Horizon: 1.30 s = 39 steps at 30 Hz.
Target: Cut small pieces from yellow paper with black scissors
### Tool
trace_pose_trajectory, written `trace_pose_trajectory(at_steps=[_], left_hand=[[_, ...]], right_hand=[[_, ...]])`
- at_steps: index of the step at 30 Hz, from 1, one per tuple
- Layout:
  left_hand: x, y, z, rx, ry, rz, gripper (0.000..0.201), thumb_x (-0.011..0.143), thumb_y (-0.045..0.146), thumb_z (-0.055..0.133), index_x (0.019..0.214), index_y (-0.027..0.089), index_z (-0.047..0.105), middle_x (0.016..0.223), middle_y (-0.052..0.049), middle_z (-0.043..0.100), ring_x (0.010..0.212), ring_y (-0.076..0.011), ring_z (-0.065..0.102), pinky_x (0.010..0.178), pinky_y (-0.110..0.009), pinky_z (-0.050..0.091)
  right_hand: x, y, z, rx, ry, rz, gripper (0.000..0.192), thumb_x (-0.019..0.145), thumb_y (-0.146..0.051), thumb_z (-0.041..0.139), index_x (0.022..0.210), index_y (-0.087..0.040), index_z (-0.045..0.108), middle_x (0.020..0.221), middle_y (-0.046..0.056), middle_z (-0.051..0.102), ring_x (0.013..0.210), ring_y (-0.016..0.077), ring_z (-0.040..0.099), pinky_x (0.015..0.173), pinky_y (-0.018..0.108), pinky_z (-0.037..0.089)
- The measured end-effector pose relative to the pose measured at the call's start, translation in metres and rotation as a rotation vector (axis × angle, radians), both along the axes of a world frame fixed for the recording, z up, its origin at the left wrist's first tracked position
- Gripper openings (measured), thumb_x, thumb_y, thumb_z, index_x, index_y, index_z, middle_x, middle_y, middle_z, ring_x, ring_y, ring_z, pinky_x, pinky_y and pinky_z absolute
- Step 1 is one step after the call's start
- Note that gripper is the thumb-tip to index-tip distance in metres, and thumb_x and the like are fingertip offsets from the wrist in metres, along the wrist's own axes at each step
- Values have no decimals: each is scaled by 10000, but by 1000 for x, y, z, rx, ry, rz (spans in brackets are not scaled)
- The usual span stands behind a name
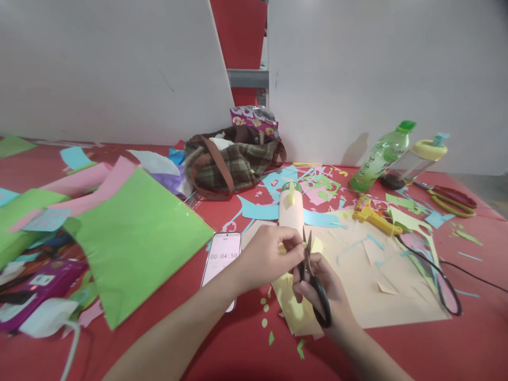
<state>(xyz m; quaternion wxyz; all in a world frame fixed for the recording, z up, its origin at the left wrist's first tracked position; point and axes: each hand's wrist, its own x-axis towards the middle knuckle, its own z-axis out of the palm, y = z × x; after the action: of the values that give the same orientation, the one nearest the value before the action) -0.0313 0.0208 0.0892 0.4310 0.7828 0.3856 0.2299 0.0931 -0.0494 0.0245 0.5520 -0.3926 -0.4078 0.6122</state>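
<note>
While the red table (397,354) fills the whole lower frame under a litter of paper scraps, a large bright green paper sheet (138,238) lies left of centre and a wide beige paper sheet (377,286) lies right of centre. At upper centre sits a brown plaid cloth bag (230,161); a clear green-capped plastic bottle (379,156) leans at upper right. Just left of the hands lies a white smartphone (221,259) showing a timer. At lower centre, the left hand (265,256) pinches a small pale yellow paper piece (296,304) between thumb and fingertips. The right hand (323,296), touching it, is closed through the loops of black-handled scissors (313,280), whose blades point up, slightly parted, beside the paper.
</note>
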Motion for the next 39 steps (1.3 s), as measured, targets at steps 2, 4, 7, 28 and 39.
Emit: trace_pose_trajectory(at_steps=[2, 4, 7, 28, 39], left_hand=[[-1, 1, 1, 8, 11, -13, 169, 725, 178, 421, 596, 156, 528, 586, 27, 554, 605, -96, 506, 596, -185, 391], [-2, 1, 2, 17, 19, -27, 168, 724, 166, 418, 595, 155, 525, 589, 28, 551, 614, -95, 505, 599, -183, 385], [-3, 2, 4, 29, 26, -39, 164, 722, 159, 415, 601, 156, 525, 588, 29, 546, 619, -96, 504, 604, -183, 379], [-14, 9, 9, 6, 56, -113, 162, 698, 143, 442, 578, 159, 548, 558, 55, 531, 551, -65, 449, 529, -147, 331], [-18, 14, 13, -103, 159, -140, 165, 693, 181, 422, 605, 153, 557, 532, 45, 448, 530, -78, 410, 502, -170, 311]], right_hand=[[0, 0, 1, -14, 0, -12, 217, 685, -291, 618, 815, -226, 457, 645, -29, 484, 488, 95, 424, 450, 232, 351], [-1, -1, 2, -24, 5, -21, 223, 679, -284, 624, 817, -229, 458, 637, -33, 485, 488, 94, 427, 454, 230, 352], [-2, -1, 3, -26, 3, -29, 232, 665, -289, 633, 802, -233, 455, 620, -38, 485, 464, 93, 420, 432, 227, 342], [-2, -2, 1, -78, -30, 16, 256, 651, -271, 642, 809, -219, 448, 594, -48, 479, 453, 81, 401, 430, 210, 342], [-2, 0, -4, -89, -63, 16, 256, 629, -198, 668, 781, -222, 463, 595, -59, 482, 453, 66, 411, 401, 182, 336]])
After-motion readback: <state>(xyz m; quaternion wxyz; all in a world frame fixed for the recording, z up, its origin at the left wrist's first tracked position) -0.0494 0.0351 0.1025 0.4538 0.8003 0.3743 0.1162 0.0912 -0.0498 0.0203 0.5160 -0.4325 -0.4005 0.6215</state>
